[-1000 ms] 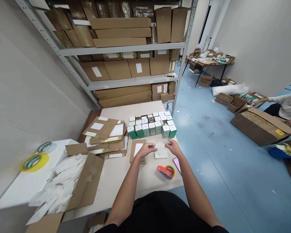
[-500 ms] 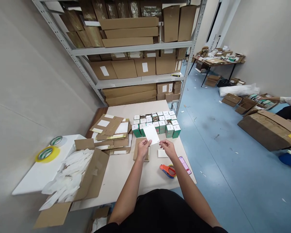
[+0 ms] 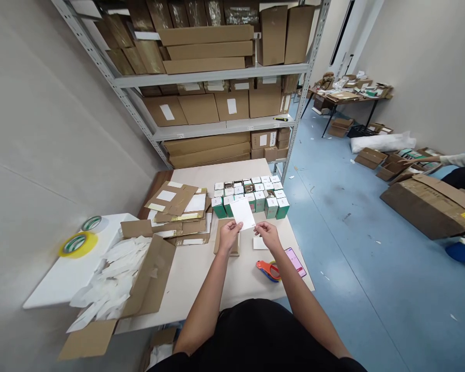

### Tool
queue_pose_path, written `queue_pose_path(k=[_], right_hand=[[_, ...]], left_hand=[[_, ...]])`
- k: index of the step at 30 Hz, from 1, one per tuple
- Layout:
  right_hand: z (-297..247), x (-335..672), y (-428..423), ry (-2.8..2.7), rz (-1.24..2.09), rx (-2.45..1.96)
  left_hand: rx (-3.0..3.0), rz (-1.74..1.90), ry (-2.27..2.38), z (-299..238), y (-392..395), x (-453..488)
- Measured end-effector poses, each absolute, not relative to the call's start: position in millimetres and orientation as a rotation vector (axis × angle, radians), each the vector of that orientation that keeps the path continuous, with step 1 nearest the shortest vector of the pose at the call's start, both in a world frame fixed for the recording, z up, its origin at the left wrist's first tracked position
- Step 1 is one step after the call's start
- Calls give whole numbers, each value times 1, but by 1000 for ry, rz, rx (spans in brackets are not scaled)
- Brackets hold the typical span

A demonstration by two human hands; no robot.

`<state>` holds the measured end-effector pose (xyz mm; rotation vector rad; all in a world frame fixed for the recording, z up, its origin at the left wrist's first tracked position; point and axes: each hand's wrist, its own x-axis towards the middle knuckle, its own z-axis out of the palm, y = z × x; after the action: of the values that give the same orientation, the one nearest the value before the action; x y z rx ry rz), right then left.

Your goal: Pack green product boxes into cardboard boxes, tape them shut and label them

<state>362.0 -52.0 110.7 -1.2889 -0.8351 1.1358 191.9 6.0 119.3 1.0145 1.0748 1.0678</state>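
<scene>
Leftward and outward from the body, the white sheet (image 3: 242,213) had moved since a second earlier, going from just beyond the white pad (image 3: 259,243) to in front of the green-and-white boxes (image 3: 260,201). The left hand (image 3: 228,236) pinched its near edge between thumb and fingers, holding it tilted above the surface (image 3: 194,284). The right hand (image 3: 268,236) had its fingertips drawn together at the sheet's near right corner; whether they gripped it could not be told. The step in hand seemed to be handling this single sheet. A next move would probably call for a light left pinch, so that the sheet did not crease, and for the right fingers to take or clear the corner cleanly. Flat cardboard (image 3: 235,248) lay below the left hand; nearer the right forearm lay an orange tool (image 3: 263,265) and a phone (image 3: 295,262). Farther left stood an open box (image 3: 149,279) of white paper (image 3: 116,274).
</scene>
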Motion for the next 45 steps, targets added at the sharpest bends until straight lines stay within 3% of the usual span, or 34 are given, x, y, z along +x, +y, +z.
queue_pose_path(k=[9,13,25,33,39,45], right_hand=[[108,358,-53,-944,1116,-1211],[114,352,-53,-1036,1062,-1146],[110,346,-55,-1061,1049,-1084],[123,337,-59,-1160,980,-1140],[115,332,-66,-943,1035,-1180],[116,312,-57,-983,1095,-1272]], left_hand=[[1512,1051,1337,121,1,190],[1671,883,1068,137,-8,195],[1155,985,1032,113,-5,186],[1299,1042,1115,125,-19,173],[1145,1200,1314,128,-19,154],[1264,1106,1303,138,-34,155]])
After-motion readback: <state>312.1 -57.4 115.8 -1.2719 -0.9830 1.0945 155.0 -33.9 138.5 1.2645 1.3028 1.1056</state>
